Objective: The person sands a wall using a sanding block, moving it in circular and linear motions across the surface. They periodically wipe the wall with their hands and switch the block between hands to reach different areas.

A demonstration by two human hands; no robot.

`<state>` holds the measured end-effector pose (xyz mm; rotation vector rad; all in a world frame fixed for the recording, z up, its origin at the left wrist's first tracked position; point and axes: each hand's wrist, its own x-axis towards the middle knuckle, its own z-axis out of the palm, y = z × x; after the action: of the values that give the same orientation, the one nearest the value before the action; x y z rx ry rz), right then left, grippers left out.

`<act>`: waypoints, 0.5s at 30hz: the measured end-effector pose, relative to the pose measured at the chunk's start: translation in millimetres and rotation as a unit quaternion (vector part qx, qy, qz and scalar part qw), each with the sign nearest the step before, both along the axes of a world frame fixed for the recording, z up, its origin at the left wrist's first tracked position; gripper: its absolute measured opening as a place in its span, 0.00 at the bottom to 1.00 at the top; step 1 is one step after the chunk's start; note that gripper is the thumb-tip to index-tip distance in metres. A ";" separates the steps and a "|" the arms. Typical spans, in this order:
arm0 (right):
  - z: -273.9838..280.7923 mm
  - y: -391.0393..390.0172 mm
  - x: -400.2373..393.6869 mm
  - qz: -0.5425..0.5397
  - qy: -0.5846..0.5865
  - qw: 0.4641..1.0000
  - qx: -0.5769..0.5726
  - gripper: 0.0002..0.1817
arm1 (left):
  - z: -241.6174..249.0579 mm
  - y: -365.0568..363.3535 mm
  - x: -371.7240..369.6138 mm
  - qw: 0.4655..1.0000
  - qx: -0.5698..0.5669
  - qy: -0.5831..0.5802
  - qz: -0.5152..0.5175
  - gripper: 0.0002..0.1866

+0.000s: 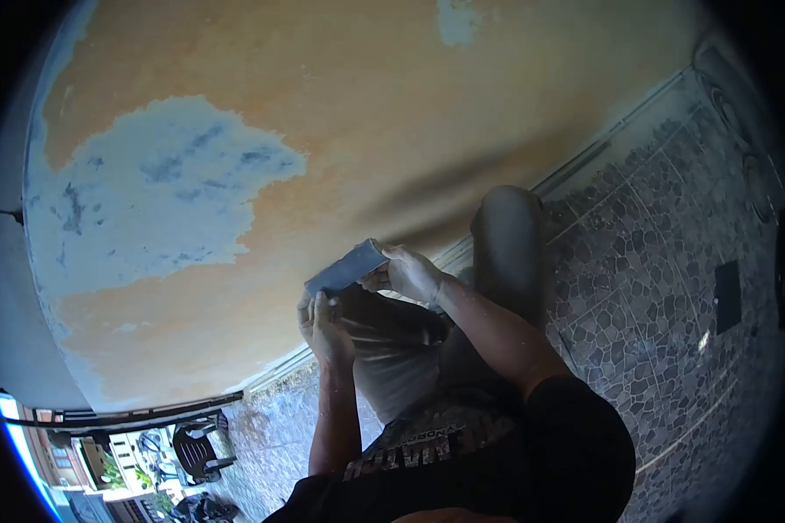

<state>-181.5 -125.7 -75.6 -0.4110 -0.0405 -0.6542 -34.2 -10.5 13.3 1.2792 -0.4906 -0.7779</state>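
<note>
A dark grey rectangular block, by its look a sanding block wrapped in sandpaper (347, 268), is held in front of the wall at about knee height. My left hand (327, 333) grips its lower left end, with the thumb over the near face. At the upper right end, my right hand (410, 274) closes on the block with fingers partly hidden behind it. Pale dust coats both hands. Behind them is the orange-tan wall (323, 96), with a large whitish patch (153, 192) where the paint is gone.
My bent knees (508, 231) are close to the wall's foot. Stone-patterned tiles (624, 288) cover the floor, where a dark flat rectangle (727, 296) lies at the right. A dark plastic chair (196, 449) stands at the lower left, near plants.
</note>
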 end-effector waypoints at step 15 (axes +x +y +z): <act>7.5 1.8 -18.2 -0.122 0.039 0.988 -0.082 0.35 | 1.1 -6.8 -44.1 0.960 0.122 0.246 -0.058 0.11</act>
<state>-199.7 -123.9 -68.1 -0.6058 0.0302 -0.8788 -78.3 -17.3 14.4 1.2304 -0.0655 -1.2445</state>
